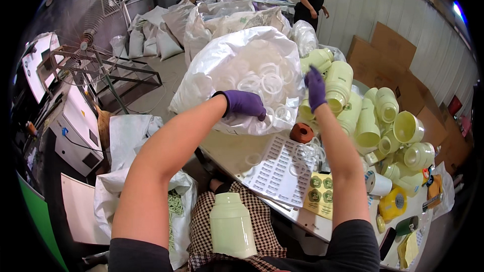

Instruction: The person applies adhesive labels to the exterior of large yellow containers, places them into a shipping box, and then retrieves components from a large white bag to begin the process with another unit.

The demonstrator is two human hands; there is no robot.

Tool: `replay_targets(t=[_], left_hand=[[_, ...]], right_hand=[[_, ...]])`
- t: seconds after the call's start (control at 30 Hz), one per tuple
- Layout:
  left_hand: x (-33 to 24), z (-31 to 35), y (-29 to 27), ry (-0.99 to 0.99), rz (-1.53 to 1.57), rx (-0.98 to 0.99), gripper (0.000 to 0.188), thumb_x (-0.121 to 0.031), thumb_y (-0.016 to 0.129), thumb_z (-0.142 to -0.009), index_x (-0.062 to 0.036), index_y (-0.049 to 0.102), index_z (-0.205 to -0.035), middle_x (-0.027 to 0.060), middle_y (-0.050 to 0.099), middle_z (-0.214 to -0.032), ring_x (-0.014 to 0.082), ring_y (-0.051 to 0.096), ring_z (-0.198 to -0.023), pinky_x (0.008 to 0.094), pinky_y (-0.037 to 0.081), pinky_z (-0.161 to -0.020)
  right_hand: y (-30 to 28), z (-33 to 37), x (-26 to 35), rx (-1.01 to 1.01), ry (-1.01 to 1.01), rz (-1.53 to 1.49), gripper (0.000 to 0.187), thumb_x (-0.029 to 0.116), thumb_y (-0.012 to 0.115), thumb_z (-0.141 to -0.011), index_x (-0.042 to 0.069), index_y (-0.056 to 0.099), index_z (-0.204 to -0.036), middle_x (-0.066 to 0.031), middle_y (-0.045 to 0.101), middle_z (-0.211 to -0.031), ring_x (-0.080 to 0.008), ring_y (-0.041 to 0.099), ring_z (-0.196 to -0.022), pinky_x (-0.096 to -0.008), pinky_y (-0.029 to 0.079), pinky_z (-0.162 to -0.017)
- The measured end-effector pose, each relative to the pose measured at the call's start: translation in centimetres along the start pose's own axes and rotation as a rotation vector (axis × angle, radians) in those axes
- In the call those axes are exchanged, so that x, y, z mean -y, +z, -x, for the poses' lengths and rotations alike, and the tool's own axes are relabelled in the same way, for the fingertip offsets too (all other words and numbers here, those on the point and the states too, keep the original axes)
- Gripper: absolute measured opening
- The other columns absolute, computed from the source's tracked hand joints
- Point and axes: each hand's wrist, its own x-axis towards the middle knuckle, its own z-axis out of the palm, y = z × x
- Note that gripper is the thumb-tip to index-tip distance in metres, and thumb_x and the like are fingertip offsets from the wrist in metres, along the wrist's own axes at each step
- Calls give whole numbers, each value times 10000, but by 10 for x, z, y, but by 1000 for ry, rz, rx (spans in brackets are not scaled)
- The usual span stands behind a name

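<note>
My left hand (246,105), in a purple glove, reaches over the near rim of a large white woven sack (201,78). Its fingers curl down among translucent white plastic rings (272,83); whatever is in their grip is hidden. To the right, my right hand (315,90), gloved alike, is raised beside a pale green plastic bottle body (339,78), fingers stretched away from me and somewhat blurred. I see nothing held in it. On my lap, over a checked apron (201,224), stands another pale green bottle body (232,226), touched by neither hand.
Loose rings, a brown-red roll (301,133) and label sheets (282,171) lie on the table (227,151). Several green bottle bodies (387,106) crowd its right side, near a yellow tape measure (393,202). A fan (85,40) stands left; a person (311,2) is behind.
</note>
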Motion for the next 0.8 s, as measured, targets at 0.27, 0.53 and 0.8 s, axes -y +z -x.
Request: replay_targets(t=[0.27,0.53,0.8], left_hand=[[27,-14,4,-167,156,55,400,-376,657,-846,-45,740,-1055,156,694,-927,268,642,-842,438,515,-738],[-1,-28,14,-74,489,73,309,-259,586,-921,-46,729,-1093,112,762,-1029,239,682,-932,377,511,-862],[-36,-49,44,-78,-213,-85,262,-150,580,-901,-14,762,-1031,151,771,-1043,287,742,-972,441,577,-781]], right_hand=[[-17,81,-16,566,733,-699,488,388,413,-1093,109,477,-1487,-80,603,-1433,-278,578,-1309,-464,448,-1123],[-46,141,65,189,512,-108,544,-48,669,-820,-5,546,-1348,-142,684,-1176,-268,685,-1012,-408,568,-912],[-78,187,82,151,521,-13,530,-29,711,-798,-34,565,-1307,-101,704,-1028,-225,687,-844,-359,571,-783]])
